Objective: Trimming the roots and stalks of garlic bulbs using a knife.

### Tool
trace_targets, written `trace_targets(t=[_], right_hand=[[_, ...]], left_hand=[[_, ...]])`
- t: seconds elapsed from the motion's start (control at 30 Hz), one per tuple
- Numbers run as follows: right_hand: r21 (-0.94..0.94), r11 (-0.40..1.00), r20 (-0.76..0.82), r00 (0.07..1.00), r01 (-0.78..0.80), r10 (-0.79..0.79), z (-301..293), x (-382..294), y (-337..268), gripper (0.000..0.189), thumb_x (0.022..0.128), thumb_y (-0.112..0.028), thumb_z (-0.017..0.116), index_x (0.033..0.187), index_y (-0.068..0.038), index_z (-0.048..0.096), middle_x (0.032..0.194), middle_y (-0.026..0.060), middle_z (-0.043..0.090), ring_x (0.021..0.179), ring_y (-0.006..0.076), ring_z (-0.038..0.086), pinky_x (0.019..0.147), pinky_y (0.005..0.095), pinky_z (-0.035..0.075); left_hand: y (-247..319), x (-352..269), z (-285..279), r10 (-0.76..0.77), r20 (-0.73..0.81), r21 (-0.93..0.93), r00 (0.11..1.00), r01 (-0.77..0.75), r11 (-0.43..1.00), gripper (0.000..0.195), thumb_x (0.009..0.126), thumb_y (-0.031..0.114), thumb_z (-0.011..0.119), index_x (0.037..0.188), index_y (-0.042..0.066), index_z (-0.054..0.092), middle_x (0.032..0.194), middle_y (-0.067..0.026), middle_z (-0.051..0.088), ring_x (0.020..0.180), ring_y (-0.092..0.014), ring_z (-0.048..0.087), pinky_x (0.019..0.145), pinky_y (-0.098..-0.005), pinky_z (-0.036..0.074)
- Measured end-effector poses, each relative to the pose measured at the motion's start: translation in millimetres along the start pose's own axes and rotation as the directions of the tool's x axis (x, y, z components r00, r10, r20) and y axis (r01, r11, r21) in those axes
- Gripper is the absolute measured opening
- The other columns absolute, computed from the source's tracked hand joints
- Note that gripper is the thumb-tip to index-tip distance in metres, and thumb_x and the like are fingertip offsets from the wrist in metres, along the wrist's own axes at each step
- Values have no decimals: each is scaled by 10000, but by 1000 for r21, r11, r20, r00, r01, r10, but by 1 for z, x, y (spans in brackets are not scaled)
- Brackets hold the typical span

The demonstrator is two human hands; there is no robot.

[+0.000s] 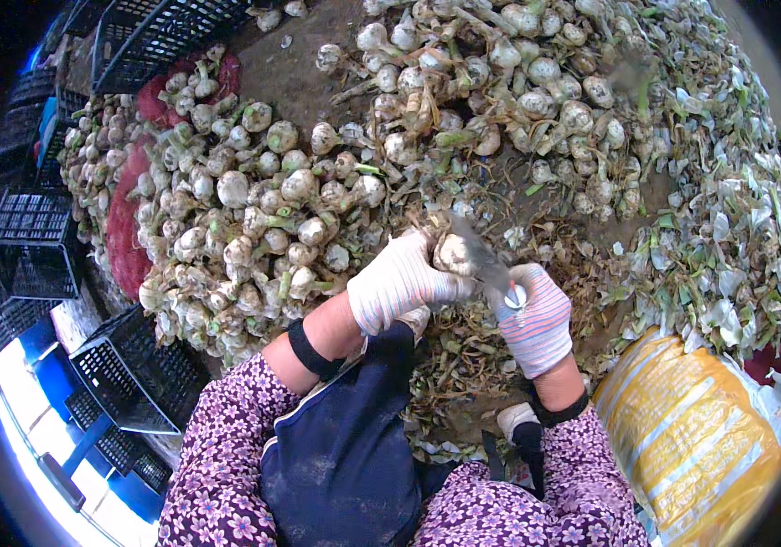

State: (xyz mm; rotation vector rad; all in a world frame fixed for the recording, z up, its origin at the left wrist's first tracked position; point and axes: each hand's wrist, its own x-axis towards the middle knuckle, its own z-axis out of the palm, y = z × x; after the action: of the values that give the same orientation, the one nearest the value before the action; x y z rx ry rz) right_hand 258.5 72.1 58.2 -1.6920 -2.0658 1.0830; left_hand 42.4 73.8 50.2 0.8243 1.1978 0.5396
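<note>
Striped knit work gloves cover both hands. My left hand (407, 277) grips a garlic bulb (453, 254) whose roots and dry outer leaves stick out past the fingers. In my right hand (534, 318) is a knife by its handle; its blurred grey blade (482, 251) lies against or just beside the bulb's right side. A white rounded piece (515, 297) shows at the right thumb; whether it belongs to the knife cannot be told. Below the hands, dry trimmings (465, 349) cover the ground.
Garlic bulbs (233, 189) are heaped at left around red mesh (127, 232). Another garlic pile (541, 102) lies ahead. Peeled skins and leaves (725, 239) bank up at right, above a yellow woven sack (691, 424). Black plastic crates (137, 376) stand at left.
</note>
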Motion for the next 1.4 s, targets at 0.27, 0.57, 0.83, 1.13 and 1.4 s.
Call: trace_targets(t=[0.27, 0.57, 0.83, 1.13, 1.4], right_hand=[[-264, 885, 133, 923, 384, -360, -4, 4, -8, 98, 799, -146, 657, 805, -97, 572, 711, 121, 556, 637, 330, 600, 564, 436, 478], [-342, 911, 70, 973, 232, -221, 19, 7, 47, 89, 808, -159, 653, 833, -96, 595, 768, 138, 590, 691, 354, 619, 592, 435, 497], [-27, 992, -8, 993, -121, 120, -5, -2, 45, 197, 783, -175, 742, 880, -62, 613, 784, 183, 627, 732, 395, 627, 650, 422, 519], [-91, 985, 489, 855, -149, 174, -19, 27, 23, 175, 816, -205, 642, 919, -65, 619, 777, 216, 651, 765, 413, 639, 679, 465, 516], [-386, 920, -204, 967, 64, -153, -9, 98, 86, 304, 814, -276, 725, 987, -52, 613, 988, 173, 642, 895, 392, 638, 781, 475, 524]], left_hand=[[-84, 28, 11, 93, 177, -944, 980, 142, 298, 503, 1081, 407, 320, 1078, 1, 618, 977, -88, 696, 810, -192, 675, 737, -359, 596], [5, -11, 3, 39, 78, 102, 996, -47, 994, 353, 729, 219, 817, 1004, 74, 649, 922, -8, 678, 818, -83, 589, 759, -266, 512], [-15, -15, 9, 351, 263, 647, 899, -434, 627, 402, 682, 219, 792, 1011, 83, 606, 1001, -164, 624, 837, -377, 643, 713, -433, 546], [8, -8, 2, 191, 414, 779, 890, -456, 431, 182, 827, 171, 605, 984, 81, 626, 964, -153, 630, 805, -359, 626, 724, -444, 539], [7, -79, -166, 750, -571, 781, 334, 501, 371, 551, 834, 323, 775, 1303, 95, 598, 1147, -141, 695, 945, -292, 679, 859, -374, 529]])
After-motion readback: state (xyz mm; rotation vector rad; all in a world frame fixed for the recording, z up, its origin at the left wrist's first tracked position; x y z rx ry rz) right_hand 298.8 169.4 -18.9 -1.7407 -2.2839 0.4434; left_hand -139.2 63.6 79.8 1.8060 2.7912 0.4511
